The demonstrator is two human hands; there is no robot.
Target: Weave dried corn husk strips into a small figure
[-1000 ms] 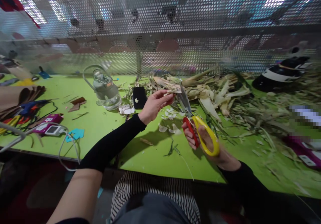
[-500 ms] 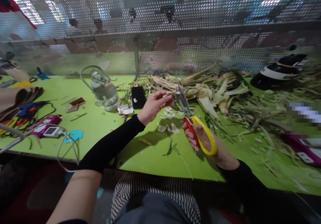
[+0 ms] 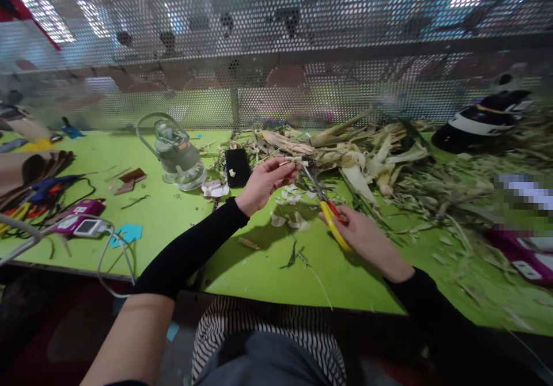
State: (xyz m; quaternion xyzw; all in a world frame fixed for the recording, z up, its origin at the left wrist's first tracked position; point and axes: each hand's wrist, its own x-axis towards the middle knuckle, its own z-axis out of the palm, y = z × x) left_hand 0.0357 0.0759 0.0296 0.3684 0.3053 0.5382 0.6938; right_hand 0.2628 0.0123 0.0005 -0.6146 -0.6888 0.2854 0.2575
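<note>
over green table (image 3: 268, 282) | left hand (image 3: 268, 180) pinches strip (image 3: 298, 161) | right hand (image 3: 363, 233) grips scissors (image 3: 332, 224) close by | one slip could nick me

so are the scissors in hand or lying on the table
Held: the right hand grips the scissors by the red and yellow handles, blades toward the pale strip in the left hand.

Scissors (image 3: 332, 226) and strewn husks (image 3: 360, 164) show a craft workshop

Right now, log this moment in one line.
Left hand: pinching pale strip | right hand: holding scissors | blades: near strip's end | phone: on table
</note>
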